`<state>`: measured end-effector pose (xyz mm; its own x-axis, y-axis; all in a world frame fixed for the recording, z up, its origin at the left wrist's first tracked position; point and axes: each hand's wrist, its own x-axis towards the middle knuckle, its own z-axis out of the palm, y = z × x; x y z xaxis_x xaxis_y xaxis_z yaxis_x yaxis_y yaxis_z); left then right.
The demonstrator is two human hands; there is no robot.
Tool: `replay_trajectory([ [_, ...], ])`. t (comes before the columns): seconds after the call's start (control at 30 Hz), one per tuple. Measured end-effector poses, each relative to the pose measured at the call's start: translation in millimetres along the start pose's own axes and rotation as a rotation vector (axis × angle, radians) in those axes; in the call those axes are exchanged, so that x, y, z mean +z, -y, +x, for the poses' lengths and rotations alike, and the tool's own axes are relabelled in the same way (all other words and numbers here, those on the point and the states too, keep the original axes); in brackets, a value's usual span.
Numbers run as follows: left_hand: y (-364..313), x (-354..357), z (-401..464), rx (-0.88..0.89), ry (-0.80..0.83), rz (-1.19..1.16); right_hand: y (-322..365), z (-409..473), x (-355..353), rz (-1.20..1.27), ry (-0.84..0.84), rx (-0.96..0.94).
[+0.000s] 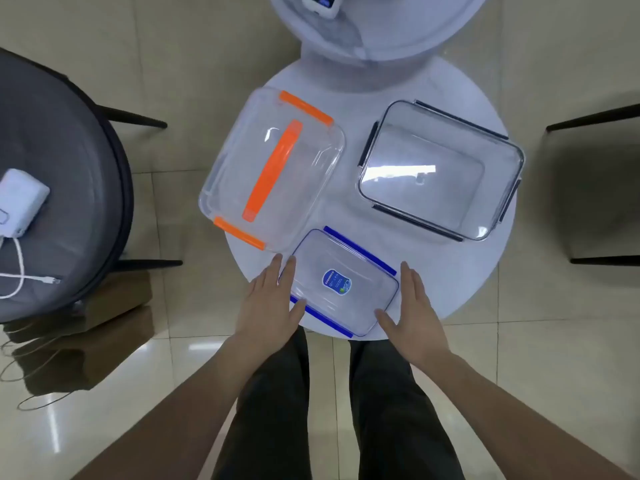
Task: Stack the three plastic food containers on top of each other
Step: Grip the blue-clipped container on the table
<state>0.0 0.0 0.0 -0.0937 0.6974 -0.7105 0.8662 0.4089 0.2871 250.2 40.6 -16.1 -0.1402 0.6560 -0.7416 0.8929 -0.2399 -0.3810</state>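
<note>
Three clear plastic containers lie apart on a small round white table (pixel 388 81). The smallest, with blue clips and a blue sticker (pixel 341 282), is nearest me at the front edge. A larger one with orange clips and an orange handle (pixel 273 171) sits at the left, touching the blue one's corner. One with dark clips (pixel 441 171) sits at the right. My left hand (pixel 268 303) rests flat against the blue container's left side, fingers apart. My right hand (pixel 414 310) is flat along its right side. Neither hand has closed around it.
A dark round chair (pixel 52 168) at the left holds a white charger with a cable (pixel 19 202). Another dark seat (pixel 595 181) stands at the right. A second white round surface (pixel 381 36) lies beyond the table. My legs are below, on a glossy tiled floor.
</note>
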Motion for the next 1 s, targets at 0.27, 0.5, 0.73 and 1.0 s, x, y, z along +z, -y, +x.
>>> replay_trajectory([
  [0.27,3.4,15.8,15.5,0.013,-0.047,-0.152,-3.9,16.2,11.9,0.153,-0.002,0.055],
  [0.5,0.9,18.7,18.7,-0.056,-0.135,-0.364,-0.3,26.0,16.2,0.414,-0.013,0.201],
  [0.73,5.5,17.5,30.5,-0.169,-0.109,-0.455,-1.3,29.1,16.0,0.480,-0.016,0.308],
  [1.0,3.2,12.0,39.2,-0.266,-0.106,-0.588,-4.6,29.4,19.2,0.538,0.001,0.328],
])
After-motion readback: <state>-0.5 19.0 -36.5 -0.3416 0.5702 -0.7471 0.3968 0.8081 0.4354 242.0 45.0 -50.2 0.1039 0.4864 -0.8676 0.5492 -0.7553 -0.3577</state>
